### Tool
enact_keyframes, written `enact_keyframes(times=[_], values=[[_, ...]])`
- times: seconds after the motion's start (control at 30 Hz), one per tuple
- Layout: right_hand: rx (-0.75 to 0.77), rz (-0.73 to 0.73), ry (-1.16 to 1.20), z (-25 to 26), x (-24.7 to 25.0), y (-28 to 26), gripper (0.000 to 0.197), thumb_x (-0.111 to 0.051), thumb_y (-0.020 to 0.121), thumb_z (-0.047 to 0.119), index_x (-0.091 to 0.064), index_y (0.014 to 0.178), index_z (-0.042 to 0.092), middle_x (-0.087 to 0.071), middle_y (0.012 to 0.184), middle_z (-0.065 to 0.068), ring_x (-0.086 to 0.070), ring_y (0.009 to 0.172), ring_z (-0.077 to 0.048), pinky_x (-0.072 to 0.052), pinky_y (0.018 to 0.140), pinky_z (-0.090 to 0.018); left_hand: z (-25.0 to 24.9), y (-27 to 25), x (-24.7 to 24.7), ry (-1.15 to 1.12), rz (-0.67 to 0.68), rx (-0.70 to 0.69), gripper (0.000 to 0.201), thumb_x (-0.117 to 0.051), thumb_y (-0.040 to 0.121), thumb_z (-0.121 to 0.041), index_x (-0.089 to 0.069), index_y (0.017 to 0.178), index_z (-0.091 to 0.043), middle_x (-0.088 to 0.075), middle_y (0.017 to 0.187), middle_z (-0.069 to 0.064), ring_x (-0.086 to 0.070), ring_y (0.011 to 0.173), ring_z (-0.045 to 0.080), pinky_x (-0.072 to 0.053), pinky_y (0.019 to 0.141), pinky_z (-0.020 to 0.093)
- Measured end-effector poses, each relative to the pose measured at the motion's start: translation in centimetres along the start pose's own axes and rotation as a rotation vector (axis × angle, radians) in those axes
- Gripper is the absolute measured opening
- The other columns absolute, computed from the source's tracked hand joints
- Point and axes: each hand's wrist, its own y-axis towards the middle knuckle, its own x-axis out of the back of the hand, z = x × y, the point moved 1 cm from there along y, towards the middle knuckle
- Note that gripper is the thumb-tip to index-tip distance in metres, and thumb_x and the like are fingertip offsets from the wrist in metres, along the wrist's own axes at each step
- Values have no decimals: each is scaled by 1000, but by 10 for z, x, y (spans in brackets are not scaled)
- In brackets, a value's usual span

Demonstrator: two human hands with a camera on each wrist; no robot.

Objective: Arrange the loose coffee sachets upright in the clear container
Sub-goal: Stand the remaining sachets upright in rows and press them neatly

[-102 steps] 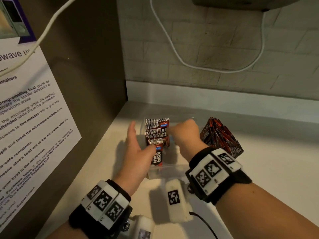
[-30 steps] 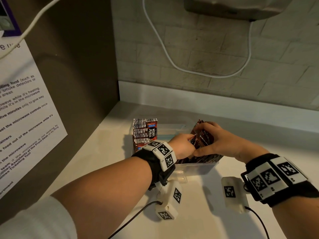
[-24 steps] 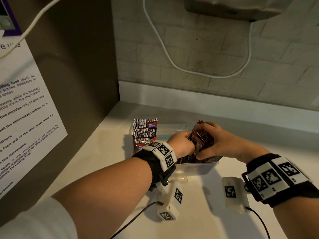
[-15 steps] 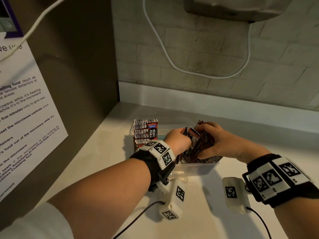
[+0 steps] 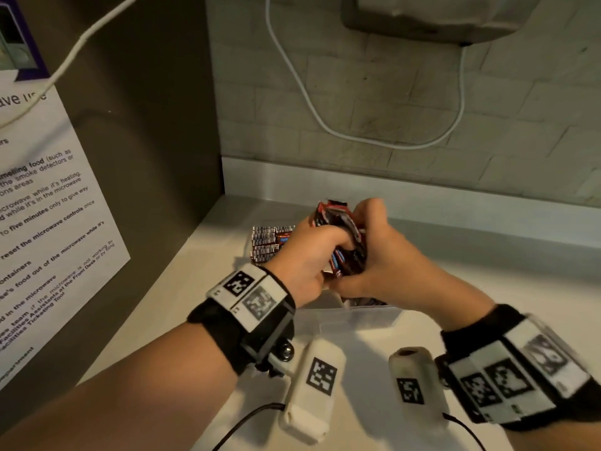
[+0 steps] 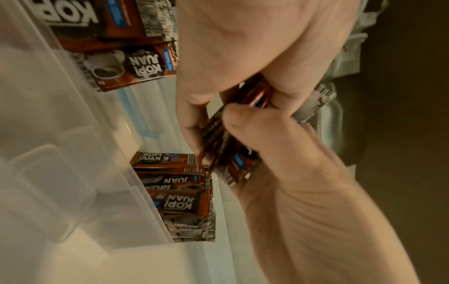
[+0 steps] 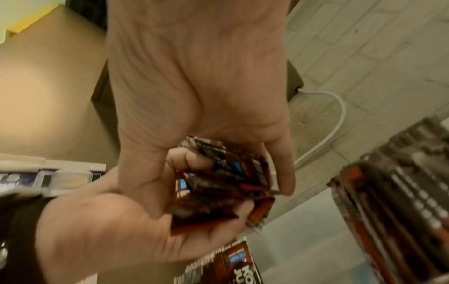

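Both hands hold one bundle of red-brown coffee sachets [image 5: 341,236] above the clear container [image 5: 357,320]. My left hand [image 5: 309,255] grips the bundle from the left and my right hand [image 5: 380,252] curls round it from the right. The left wrist view shows the bundle [image 6: 218,138] pinched between thumbs and fingers. In the right wrist view the sachets [image 7: 223,188] are fanned and uneven. A row of upright sachets [image 5: 270,239] stands at the container's left end. A few more sachets [image 6: 175,192] lie inside, below the hands.
The container stands on a white counter [image 5: 487,281] in a corner. A brown side panel [image 5: 146,157] with a printed notice [image 5: 48,206] lies to the left. A white cable [image 5: 325,125] hangs on the tiled back wall under a wall-mounted unit [image 5: 439,14].
Both hands have closed round the loose sachets at the container's right end and lifted them up as one bundle. The upright row on the left has not moved.
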Motion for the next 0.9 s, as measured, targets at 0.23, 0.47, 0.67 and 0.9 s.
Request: enact_keyframes(times=[0.23, 0.47, 0.67, 0.9], values=[[49, 14, -103, 9, -27, 9, 42, -65, 84, 20, -25, 95, 17, -52, 74, 2, -52, 54, -9, -37, 45, -19, -7, -14, 26, -81, 68, 83, 22, -48, 85, 1, -62, 82, -16, -58, 70, 2, -56, 64, 15, -42, 56, 26], [-7, 34, -114, 15, -25, 19, 44, -66, 83, 16, -23, 96, 16, -50, 72, 0, -48, 53, -11, -37, 46, -23, -15, -17, 31, -138, 60, 116, 26, -47, 84, -2, -61, 103, -13, -60, 72, 4, -58, 56, 14, -47, 49, 23], [-102, 159, 71, 20, -17, 13, 59, -70, 74, -1, -25, 107, 18, -48, 76, 0, -51, 46, 1, -40, 43, -14, -23, -18, 29, -298, 16, 111, 25, -46, 87, 4, -61, 105, -2, -65, 92, 16, -66, 76, 26, -58, 60, 36], [-145, 90, 91, 19, -24, 18, 50, -60, 80, -7, -24, 106, 15, -50, 81, -4, -58, 70, -13, -43, 52, -19, -29, -23, 31, -56, 110, 147, 19, -60, 79, 4, -66, 86, -12, -65, 92, 8, -60, 95, 24, -50, 90, 45]])
